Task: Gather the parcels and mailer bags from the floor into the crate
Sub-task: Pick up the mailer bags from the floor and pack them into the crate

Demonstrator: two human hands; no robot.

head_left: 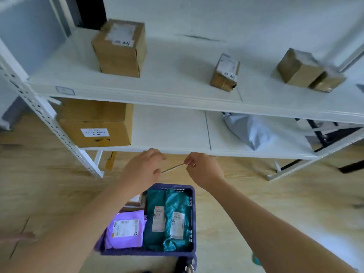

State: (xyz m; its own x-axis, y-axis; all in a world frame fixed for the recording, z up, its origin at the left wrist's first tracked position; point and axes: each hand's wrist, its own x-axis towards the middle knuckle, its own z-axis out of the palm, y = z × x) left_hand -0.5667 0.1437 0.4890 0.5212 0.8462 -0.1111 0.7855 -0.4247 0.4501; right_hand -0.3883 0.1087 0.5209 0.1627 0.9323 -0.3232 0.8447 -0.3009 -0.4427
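Note:
A purple crate [193, 213] stands on the wooden floor below my arms. Inside it lie a purple mailer bag [126, 229] and two teal mailer bags [155, 215] [177, 217]. A cardboard parcel [134, 205] shows partly behind my left forearm. Above the crate's far edge, my left hand [142, 170] and my right hand [204, 168] hold a thin flat parcel [173, 168] between them, seen edge-on as a pale line. My right hand pinches its right end. My left hand's curled fingers hold its left end.
A white metal shelf rack [167, 93] stands just beyond my hands. Its upper shelf carries cardboard boxes [120, 50] [224, 73] [303, 69]. The lower shelf holds a large box [96, 125] and a grey mailer bag [250, 131]. A shoe [185, 265] shows near the crate.

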